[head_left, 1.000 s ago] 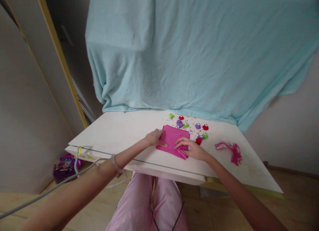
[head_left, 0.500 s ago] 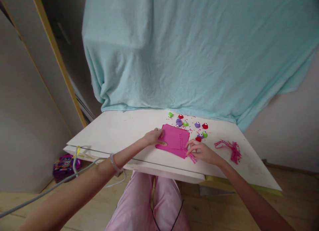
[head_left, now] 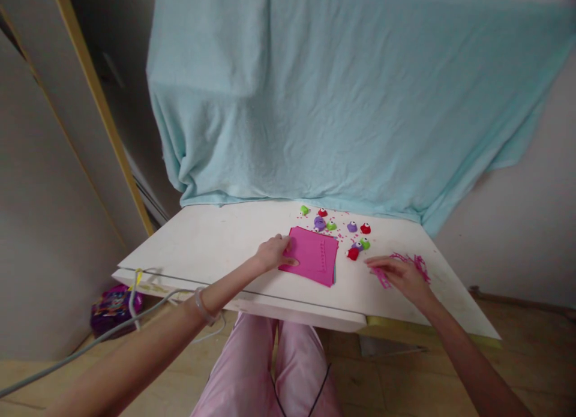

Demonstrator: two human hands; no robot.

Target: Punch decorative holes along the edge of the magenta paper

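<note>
Your R hand [head_left: 398,273] pinches pink strip [head_left: 381,278], scrap pile [head_left: 416,265] just beyond; L hand [head_left: 272,253] flat, pinning pink sheet [head_left: 312,260].

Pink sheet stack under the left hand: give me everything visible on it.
The pink sheet stack is magenta, roughly square, paper or thin foam by its look, and lies flat on the white table near the front edge. A row of small punched marks runs beside its right edge, where a darker layer peeks out beneath. The left hand rests on its left edge, thumb on top. The right hand is apart from it.
</note>
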